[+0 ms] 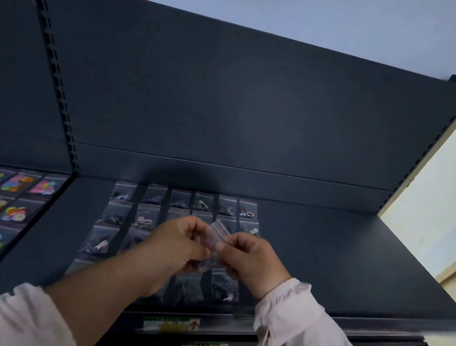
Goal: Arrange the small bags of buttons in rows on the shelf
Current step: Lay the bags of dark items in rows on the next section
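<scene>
Fingers (pixel 241 242) curled tight, left hand (pixel 182 241) and right hand (pixel 252 262) pinching one clear zip bag (pixel 218 235) between them, over the rows of button bags (pixel 146 216) on the dark shelf (pixel 325 255), likely straightening it before placing.

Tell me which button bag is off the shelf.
The clear red-striped bag pinched between left hand and right hand; other bags lie flat on the shelf.
</scene>
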Action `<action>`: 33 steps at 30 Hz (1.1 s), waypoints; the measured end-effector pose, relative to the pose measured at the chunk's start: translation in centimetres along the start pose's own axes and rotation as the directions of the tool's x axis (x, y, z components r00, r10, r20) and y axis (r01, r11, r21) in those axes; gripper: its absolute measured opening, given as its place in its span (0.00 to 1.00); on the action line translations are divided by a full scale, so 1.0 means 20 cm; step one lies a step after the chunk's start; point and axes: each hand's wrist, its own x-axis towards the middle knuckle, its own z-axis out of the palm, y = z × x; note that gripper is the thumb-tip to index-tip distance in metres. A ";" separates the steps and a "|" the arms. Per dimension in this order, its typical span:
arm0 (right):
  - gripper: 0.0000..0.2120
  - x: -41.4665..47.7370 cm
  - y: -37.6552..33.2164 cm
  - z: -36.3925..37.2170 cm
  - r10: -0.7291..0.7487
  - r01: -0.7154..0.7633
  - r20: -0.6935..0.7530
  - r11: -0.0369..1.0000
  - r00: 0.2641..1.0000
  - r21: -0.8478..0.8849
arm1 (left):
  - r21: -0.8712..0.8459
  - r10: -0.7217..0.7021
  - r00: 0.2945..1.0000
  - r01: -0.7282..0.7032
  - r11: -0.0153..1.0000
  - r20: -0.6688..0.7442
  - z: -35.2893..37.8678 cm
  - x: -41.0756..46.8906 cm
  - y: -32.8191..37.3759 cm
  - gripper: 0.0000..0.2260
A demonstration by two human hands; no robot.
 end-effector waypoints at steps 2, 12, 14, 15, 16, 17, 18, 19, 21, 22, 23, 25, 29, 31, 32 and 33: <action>0.11 0.01 -0.02 -0.01 0.010 -0.010 0.003 0.999 1.000 0.044 | 0.003 0.006 1.000 -0.006 1.000 -0.003 0.02 0.00 0.00 0.09; 0.07 -0.01 -0.05 -0.12 0.054 -0.060 0.029 0.967 0.998 0.248 | 0.127 -0.071 0.997 0.065 0.990 0.040 0.08 0.02 0.00 0.07; 0.06 -0.03 -0.04 -0.14 0.071 -0.084 0.055 0.953 0.996 0.293 | 0.083 -0.064 0.998 0.062 0.995 0.024 0.10 0.02 0.01 0.07; 0.08 -0.03 -0.03 -0.15 0.078 -0.093 0.064 0.952 0.995 0.292 | 0.068 -0.063 0.998 0.062 0.996 0.018 0.12 0.02 0.01 0.07; 0.09 -0.03 -0.02 -0.17 0.078 -0.094 0.066 0.955 0.995 0.281 | 0.067 -0.062 0.998 0.061 0.996 0.017 0.14 0.02 0.01 0.07; 0.10 -0.03 -0.02 -0.18 0.077 -0.089 0.058 0.963 0.995 0.255 | 0.081 -0.057 0.998 0.056 0.995 0.019 0.15 0.02 0.01 0.06; 0.10 -0.04 -0.01 -0.20 0.079 -0.086 0.042 0.972 0.996 0.218 | 0.110 -0.049 0.999 0.046 0.993 0.021 0.17 0.02 0.01 0.05; 0.10 -0.04 0.00 -0.22 0.087 -0.089 0.017 0.982 0.996 0.169 | 0.153 -0.033 0.999 0.030 0.988 0.016 0.18 0.02 0.00 0.05; 0.10 -0.04 0.03 -0.27 0.124 -0.121 -0.054 0.991 0.991 0.059 | 0.267 0.028 1.000 -0.024 0.963 -0.009 0.18 0.04 -0.02 0.04; 0.11 -0.04 0.06 -0.30 0.147 -0.146 -0.081 0.989 0.986 0.018 | 0.338 0.067 0.998 -0.057 0.939 -0.018 0.17 0.05 -0.03 0.04; 0.11 -0.04 0.09 -0.32 0.166 -0.169 -0.096 0.985 0.981 -0.022 | 0.405 0.105 0.994 -0.087 0.910 -0.021 0.16 0.06 -0.05 0.03; 0.11 -0.04 0.15 -0.34 0.203 -0.216 -0.127 0.971 0.971 -0.102 | 0.522 0.163 0.987 -0.138 0.841 -0.002 0.14 0.08 -0.09 0.02; 0.13 -0.02 0.24 -0.34 0.265 -0.300 -0.175 0.929 0.948 -0.219 | 0.758 0.255 0.963 -0.233 0.609 0.092 0.13 0.09 -0.14 0.04; 0.13 -0.01 0.27 -0.33 0.272 -0.315 -0.176 0.898 0.946 -0.307 | 0.812 0.298 0.945 -0.281 0.512 0.138 0.14 0.10 -0.17 0.06; 0.13 0.00 0.28 -0.33 0.266 -0.314 -0.179 0.879 0.947 -0.358 | 0.828 0.316 0.935 -0.301 0.473 0.159 0.14 0.11 -0.18 0.08; 0.13 0.00 0.29 -0.33 0.253 -0.309 -0.185 0.856 0.950 -0.415 | 0.838 0.332 0.926 -0.322 0.440 0.182 0.15 0.11 -0.19 0.09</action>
